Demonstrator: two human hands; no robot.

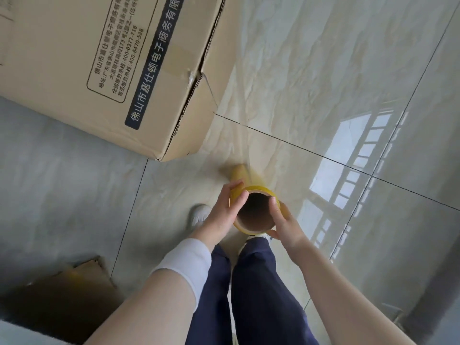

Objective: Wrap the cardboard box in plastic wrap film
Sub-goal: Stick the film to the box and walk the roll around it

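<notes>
A large cardboard box [104, 58] with black printed text fills the upper left and stands on the tiled floor. A yellowish roll of plastic wrap film [254, 210] with a brown cardboard core is held upright in front of me, seen from its open end. My left hand [221, 210] grips the roll's left side and my right hand [283, 222] grips its right side. A sheet of clear film [261, 115] stretches from the roll up towards the box's right side.
Glossy grey floor tiles [373, 220] reflect a window at the right. A flattened piece of cardboard [67, 295] lies at the lower left. My legs in dark blue trousers [249, 295] and white shoes [199, 215] stand below the roll.
</notes>
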